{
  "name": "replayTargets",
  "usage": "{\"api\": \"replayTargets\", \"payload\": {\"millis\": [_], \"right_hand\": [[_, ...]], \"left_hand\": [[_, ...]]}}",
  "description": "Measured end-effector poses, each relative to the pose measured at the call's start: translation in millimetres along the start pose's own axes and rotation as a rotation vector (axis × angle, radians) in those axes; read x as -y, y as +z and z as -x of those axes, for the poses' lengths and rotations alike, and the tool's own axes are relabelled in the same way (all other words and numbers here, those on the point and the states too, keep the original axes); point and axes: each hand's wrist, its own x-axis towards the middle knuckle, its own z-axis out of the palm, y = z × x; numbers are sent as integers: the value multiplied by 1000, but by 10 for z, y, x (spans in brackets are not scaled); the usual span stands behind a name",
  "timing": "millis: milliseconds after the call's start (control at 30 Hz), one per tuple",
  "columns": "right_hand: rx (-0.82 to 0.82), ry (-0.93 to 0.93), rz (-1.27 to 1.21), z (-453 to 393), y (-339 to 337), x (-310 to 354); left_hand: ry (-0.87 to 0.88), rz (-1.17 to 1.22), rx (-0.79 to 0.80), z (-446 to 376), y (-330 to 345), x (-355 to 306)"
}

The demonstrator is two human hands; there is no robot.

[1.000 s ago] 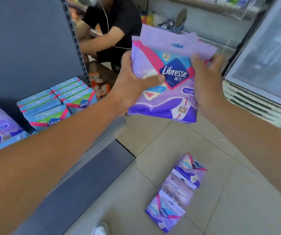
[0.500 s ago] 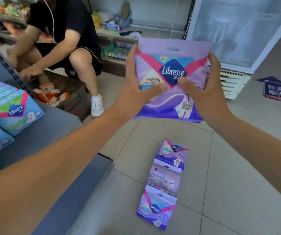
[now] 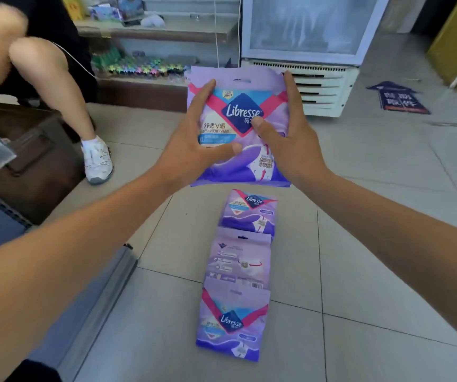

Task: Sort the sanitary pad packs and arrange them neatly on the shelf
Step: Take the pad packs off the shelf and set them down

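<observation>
1. Left hand (image 3: pixel 194 150) grips the left edge of a purple Libresse pad pack (image 3: pixel 245 106), thumb across its front.
2. Right hand (image 3: pixel 285 144) clamps the pack's right edge, thumb on the logo.
3. The held pack is upright, above the tiled floor (image 3: pixel 373 244).
4. Three more purple packs (image 3: pixel 239 271) lie in an overlapping row on the floor, directly below the held pack.
5. A white chiller cabinet (image 3: pixel 318 78) stands behind the held pack.

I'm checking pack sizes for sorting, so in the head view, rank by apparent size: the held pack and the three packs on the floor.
1. Held Libresse pack, though nearness may inflate it.
2. Nearest floor pack.
3. Face-down middle floor pack.
4. Farthest floor pack, partly overlapped.
The floor packs may really match.
</observation>
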Motion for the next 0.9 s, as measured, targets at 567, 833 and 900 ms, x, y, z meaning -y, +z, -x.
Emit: {"api": "replayTargets", "payload": {"millis": [567, 833, 900], "right_hand": [[140, 103, 200, 1320, -508, -234], [75, 347, 281, 2034, -709, -558], [80, 397, 290, 2215, -793, -713]], "left_hand": [[-175, -114, 89, 941, 678, 164], [-299, -162, 262, 1551, 1053, 457], [-337, -220, 340, 1687, 1218, 544]]}}
